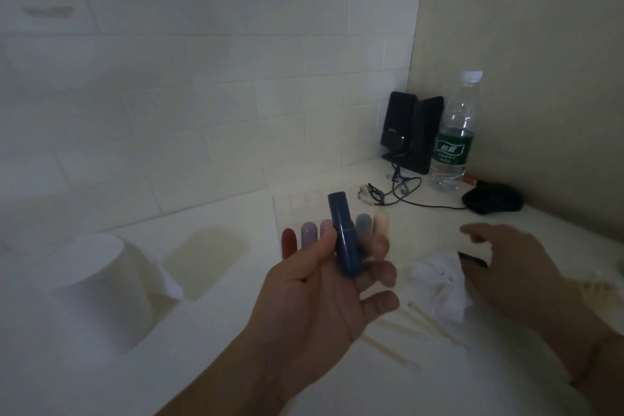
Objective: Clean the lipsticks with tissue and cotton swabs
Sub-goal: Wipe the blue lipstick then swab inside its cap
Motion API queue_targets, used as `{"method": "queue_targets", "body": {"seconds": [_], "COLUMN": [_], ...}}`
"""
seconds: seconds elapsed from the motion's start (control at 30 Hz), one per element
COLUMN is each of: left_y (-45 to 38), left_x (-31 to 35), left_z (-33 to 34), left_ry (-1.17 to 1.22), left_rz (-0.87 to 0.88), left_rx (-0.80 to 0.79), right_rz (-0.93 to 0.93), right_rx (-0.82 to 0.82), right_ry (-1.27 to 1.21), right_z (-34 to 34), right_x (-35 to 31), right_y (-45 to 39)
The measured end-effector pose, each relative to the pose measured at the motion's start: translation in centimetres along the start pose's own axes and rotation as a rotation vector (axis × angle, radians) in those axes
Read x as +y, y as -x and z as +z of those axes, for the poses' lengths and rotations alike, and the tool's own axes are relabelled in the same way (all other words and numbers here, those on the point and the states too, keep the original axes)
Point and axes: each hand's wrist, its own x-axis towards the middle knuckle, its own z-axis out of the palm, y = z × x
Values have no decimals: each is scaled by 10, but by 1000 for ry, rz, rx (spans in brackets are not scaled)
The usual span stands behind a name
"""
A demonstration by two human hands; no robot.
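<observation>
Left hand holds a dark blue lipstick upright over the white counter.

Head view: the left hand (pixel 324 290) pinches the lipstick (pixel 344 240) between thumb and fingers, in front of a row of lipsticks (pixel 317 230). The right hand (pixel 516 263) hovers, fingers loosely spread, over a crumpled tissue (pixel 439 284). Cotton swabs (pixel 422 321) lie just beside the tissue; a tissue roll (pixel 98 280) stands at left, a bottle (pixel 456 132) at the back.

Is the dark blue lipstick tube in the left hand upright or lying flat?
Upright. The dark blue lipstick tube stands nearly vertical, gripped low by the left hand, its top clear above the fingers.
</observation>
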Motion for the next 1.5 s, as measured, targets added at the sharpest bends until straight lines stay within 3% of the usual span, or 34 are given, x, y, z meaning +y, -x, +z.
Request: {"method": "queue_targets", "body": {"seconds": [0.07,0.13,0.23,0.33,0.5,0.73,1.03,1.13,1.27,1.37,1.43,1.5], "left_y": [-1,-2,1,2,0,-1,-1,0,0,1,2,2], "left_x": [-2,-4,-9,-10,-13,-6,-5,-4,-3,-2,-2,-3], "left_z": [1,2,1,-1,6,8,2,-2,-1,2,5,5], "left_ry": [-98,-152,-66,130,-90,-494,-511,-540,-647,-647,-648,-654], "left_rz": [59,70,24,25,81,418,435,435,437,412,402,400], "left_rx": [113,180,176,138,192,389,399,376,326,308,263,275], "right_rz": [-89,-243,-456,-475,-452,-383,-393,-331,-217,161,361,427], "right_rx": [287,376,203,114,66,139,80,-45,-402,-745,-902,-881], "right_ry": [-245,-555,-627,-640,-752,-633,-603,-685,-1016,-1626,-1745,-1680], "right_z": [-17,-30,-26,-16,-13,-13,-9,-4,1,3,1,-3], "right_x": [-22,-56,-93,-101,-97,-97,-96,-93,-92,-96,-99,-99], "right_y": [15,43,75,80,78,80,82,80,77,78,78,76]}}
